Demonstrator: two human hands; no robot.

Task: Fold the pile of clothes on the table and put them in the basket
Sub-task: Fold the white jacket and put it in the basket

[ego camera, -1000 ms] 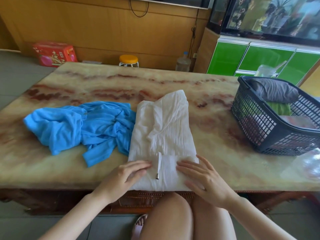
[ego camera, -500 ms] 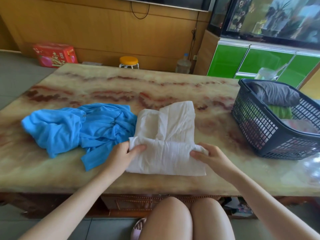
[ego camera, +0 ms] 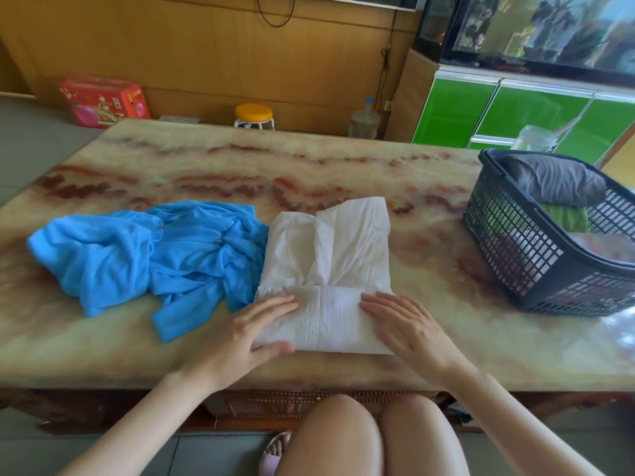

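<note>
A white garment lies on the marble table in front of me, its near end folded up into a flat band. My left hand lies flat on the band's left end, fingers straight. At the right end my right hand presses down with fingers spread. A crumpled blue garment lies unfolded to the left, touching the white one. At the table's right stands a dark plastic basket holding a grey folded garment over a green one.
Behind the table are a red box, a yellow-topped stool and a water bottle on the floor by a wooden wall. Green cabinets stand at the back right. My knees sit under the near edge.
Both hands lifted the white garment's near end, folded it away from me, and now press the fold flat. The garment is shorter than a second ago.
</note>
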